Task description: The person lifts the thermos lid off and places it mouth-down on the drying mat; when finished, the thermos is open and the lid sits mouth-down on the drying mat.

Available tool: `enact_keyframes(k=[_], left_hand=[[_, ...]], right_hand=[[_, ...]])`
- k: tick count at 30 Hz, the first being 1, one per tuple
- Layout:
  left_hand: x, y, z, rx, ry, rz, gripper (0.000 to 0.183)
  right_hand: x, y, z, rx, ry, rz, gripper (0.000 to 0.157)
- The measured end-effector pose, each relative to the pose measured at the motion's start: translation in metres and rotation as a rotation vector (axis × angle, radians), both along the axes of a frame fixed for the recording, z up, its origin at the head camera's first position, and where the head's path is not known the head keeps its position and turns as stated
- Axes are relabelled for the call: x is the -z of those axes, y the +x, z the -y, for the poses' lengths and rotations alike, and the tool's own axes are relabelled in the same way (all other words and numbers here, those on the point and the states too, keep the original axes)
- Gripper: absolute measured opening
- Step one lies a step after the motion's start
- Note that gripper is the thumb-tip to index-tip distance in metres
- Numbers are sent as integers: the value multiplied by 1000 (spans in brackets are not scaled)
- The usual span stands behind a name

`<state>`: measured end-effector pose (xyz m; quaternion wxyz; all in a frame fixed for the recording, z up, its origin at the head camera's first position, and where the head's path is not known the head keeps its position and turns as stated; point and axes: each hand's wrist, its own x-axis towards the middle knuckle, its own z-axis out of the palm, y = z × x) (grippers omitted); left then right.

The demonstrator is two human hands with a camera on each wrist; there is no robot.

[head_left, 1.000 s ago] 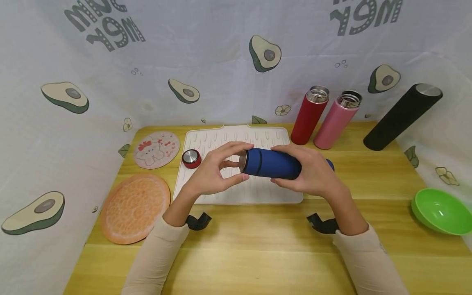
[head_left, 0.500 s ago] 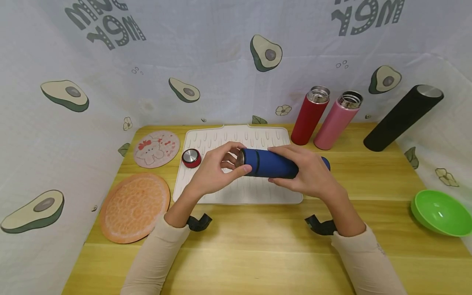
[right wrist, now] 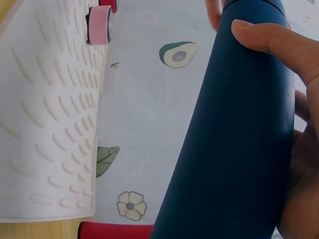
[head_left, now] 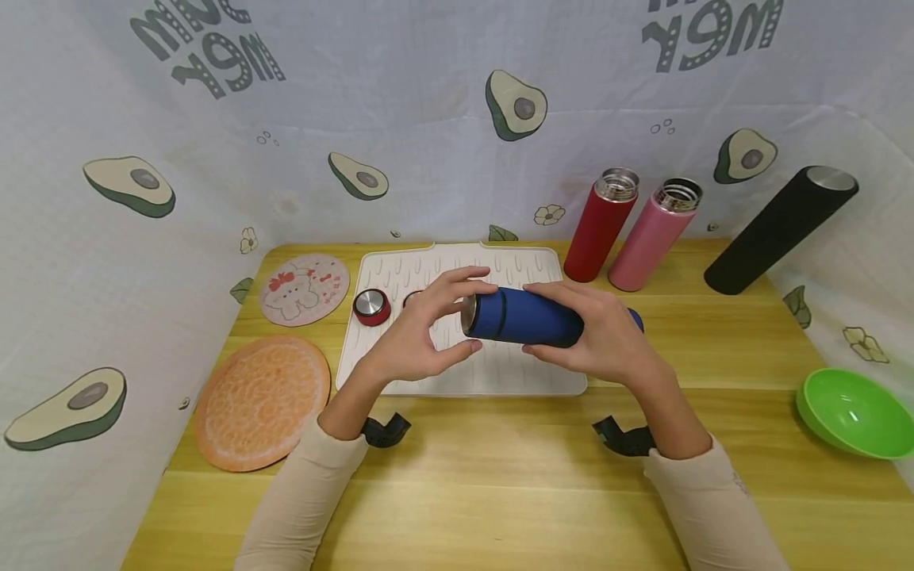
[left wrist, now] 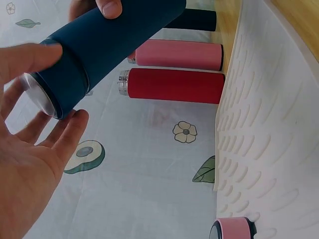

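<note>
Head view: a blue bottle [head_left: 539, 317] is held in the air over the white mat [head_left: 457, 258], tilted, its capped, silver-topped end turned toward the mat's left side. The person's right grip [head_left: 610, 329] holds the bottle, wrapped around its body. The left grip [head_left: 407, 341] is spread and loosely curved about the capped end; how firmly it touches there cannot be told. On the left part of the mat rests a red cap [head_left: 371, 308]; a pink cap [right wrist: 99, 25], seen more fully in the right wrist view, sits near it on the mat. Beside the mat's far right corner, a red bottle [head_left: 598, 234] and a pink bottle [head_left: 651, 246] stand upright, metal necks showing; a black bottle [head_left: 778, 230] stands farther right of the mat. A green bowl [head_left: 860, 412] rests on the bench [head_left: 471, 492], well right of the mat. Left of the mat lie an orange round pad [head_left: 264, 404] and a pale pink round pad [head_left: 303, 289].
</note>
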<state>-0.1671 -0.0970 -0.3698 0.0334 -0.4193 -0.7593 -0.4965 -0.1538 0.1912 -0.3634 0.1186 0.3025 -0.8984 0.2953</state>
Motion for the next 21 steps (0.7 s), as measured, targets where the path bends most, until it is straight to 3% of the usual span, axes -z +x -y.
enact_keyframes(k=[8,15,21], left_hand=[[2,-1,0,14,48,41,65],[4,-1,-2,-132,22,146,63],[6,-1,-4,-221,-29,167,59]], right_hand=[[0,0,0,4,-7,-11,81],[0,0,1,17,14,-30,80],[0,0,1,33,46,-37,79]])
